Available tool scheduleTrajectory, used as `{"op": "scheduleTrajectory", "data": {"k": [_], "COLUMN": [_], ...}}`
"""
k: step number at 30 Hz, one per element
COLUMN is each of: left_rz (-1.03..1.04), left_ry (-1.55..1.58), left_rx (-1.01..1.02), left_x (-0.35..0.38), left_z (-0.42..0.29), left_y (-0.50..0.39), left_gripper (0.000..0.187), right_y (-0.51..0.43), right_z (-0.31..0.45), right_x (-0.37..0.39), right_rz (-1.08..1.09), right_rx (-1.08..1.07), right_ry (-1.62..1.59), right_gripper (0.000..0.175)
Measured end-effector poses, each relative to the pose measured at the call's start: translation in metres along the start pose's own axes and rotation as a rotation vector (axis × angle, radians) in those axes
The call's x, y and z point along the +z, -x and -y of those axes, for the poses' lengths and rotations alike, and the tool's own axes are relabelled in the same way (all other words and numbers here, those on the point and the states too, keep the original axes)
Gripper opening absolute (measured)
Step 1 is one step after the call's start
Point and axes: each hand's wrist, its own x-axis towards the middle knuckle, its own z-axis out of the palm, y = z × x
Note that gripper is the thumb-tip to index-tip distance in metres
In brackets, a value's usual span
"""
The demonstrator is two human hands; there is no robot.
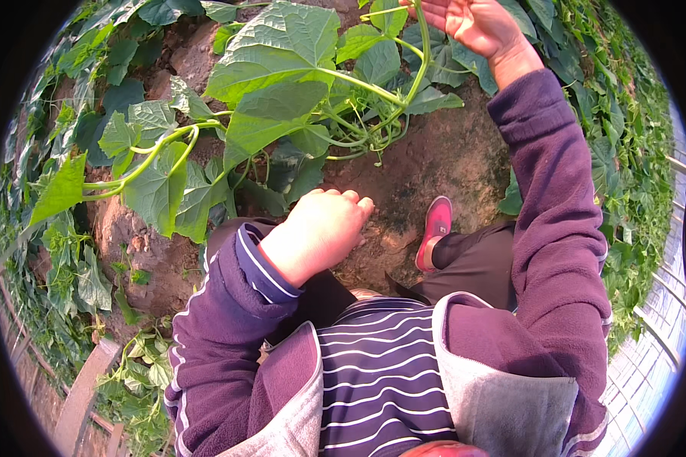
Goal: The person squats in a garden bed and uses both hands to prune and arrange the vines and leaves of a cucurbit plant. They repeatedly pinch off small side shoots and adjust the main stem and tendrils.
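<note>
My left hand [323, 228] is held low before my body with its fingers curled; whether anything is inside them cannot be told. Just above it hang the leaves and curly tendrils of a green climbing vine [374, 85]. At the top edge my right hand [471, 23] is raised, palm showing, beside the upper vine stem [425, 43]. Its fingertips are partly cut off by the frame, so its grip on the stem cannot be told. A broad vine leaf [280, 51] spreads left of that stem. Another thick stem [154, 151] bends out to the left.
Bare brown soil [457, 143] lies beneath the vines, with my pink shoe [437, 223] on it. Dense leafy plants [623, 143] line the right side and more grow at the left. A flat strip [86, 394] stands at the lower left. Pale sheeting with bars [651, 343] is at the right rim.
</note>
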Motion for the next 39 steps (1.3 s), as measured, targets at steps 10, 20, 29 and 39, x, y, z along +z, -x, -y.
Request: {"op": "scheduleTrajectory", "data": {"k": [10, 20, 29, 39], "left_rz": [-0.779, -1.135, -1.186, -1.158], "left_ry": [0.150, 1.225, 1.056, 1.141], "left_rx": [-0.126, -0.207, -0.067, -0.033], "left_x": [-0.047, -0.006, -0.020, -0.030], "left_z": [-0.030, -0.083, -0.076, -0.051], "left_y": [-0.032, -0.102, -0.110, -0.119], "left_gripper": [0.022, 0.023, 0.043, 0.012], "right_y": [0.084, 0.148, 0.160, 0.148], "right_z": [-0.020, -0.063, -0.072, -0.067], "right_x": [0.029, 0.041, 0.033, 0.038], "right_rz": [0.088, 0.211, -0.024, -0.075], "right_rx": [-0.057, -0.179, -0.297, -0.185], "right_ry": [-0.179, -0.093, 0.440, 0.692], "right_gripper": [0.046, 0.032, 0.057, 0.030]}}
